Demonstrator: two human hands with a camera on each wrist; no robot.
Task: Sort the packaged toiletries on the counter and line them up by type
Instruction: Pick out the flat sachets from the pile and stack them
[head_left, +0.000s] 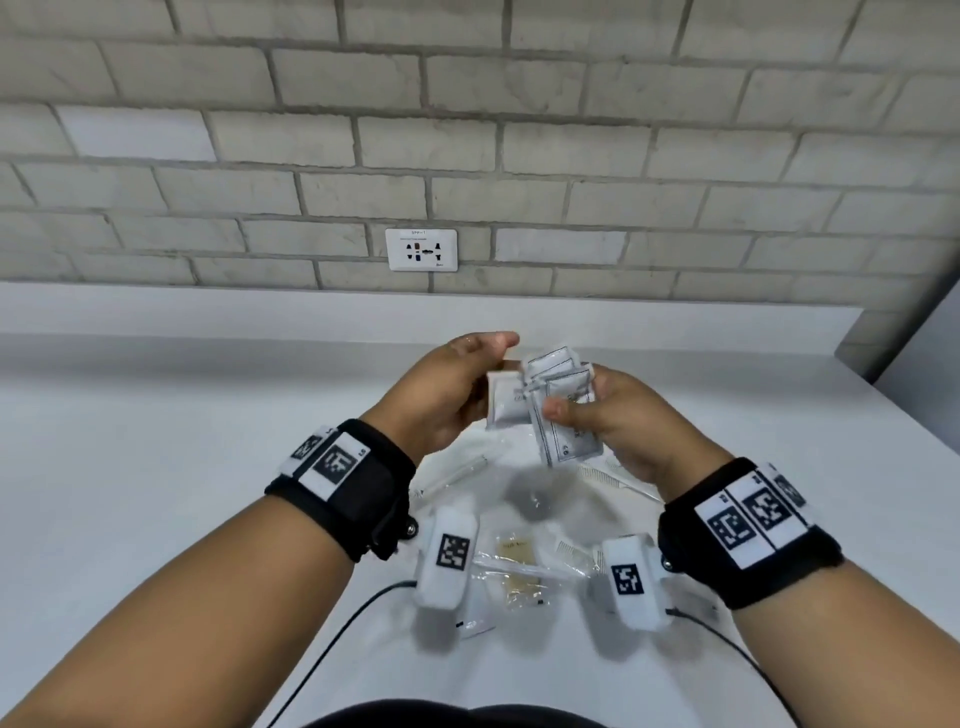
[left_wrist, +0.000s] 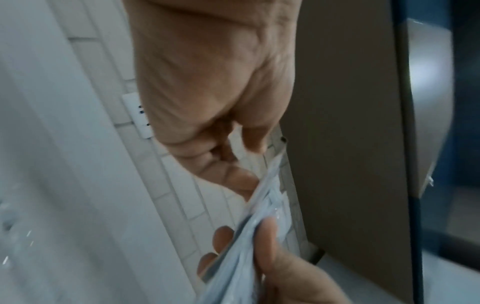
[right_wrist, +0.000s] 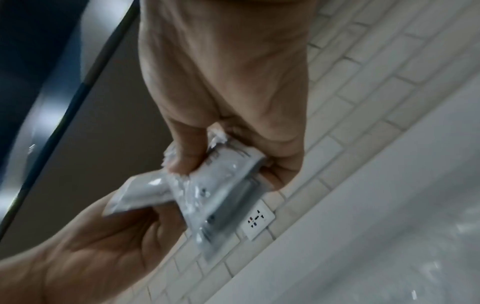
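Both hands are raised above the white table (head_left: 156, 426), meeting at the middle of the head view. The right hand (head_left: 618, 421) pinches a fanned stack of white sachets (head_left: 563, 410) between thumb and curled fingers, while the left hand (head_left: 447, 395) grips one more sachet (head_left: 506, 402) at the stack's 9 o'clock, its thumb pointing toward 2 o'clock. Under the wrists, at the hands' 6 o'clock, more clear-wrapped toiletries lie loose on the table: a yellowish packet (head_left: 514, 551), a comb (head_left: 613, 475), a long thin wrapped item (head_left: 457, 473). The right wrist view alone shows the stack edge-on with crinkled wrap (right_wrist: 228, 185) and the left palm (right_wrist: 103, 242) under the single sachet (right_wrist: 140, 195). A wall socket (head_left: 421, 250) sits at 12 o'clock on the brick wall
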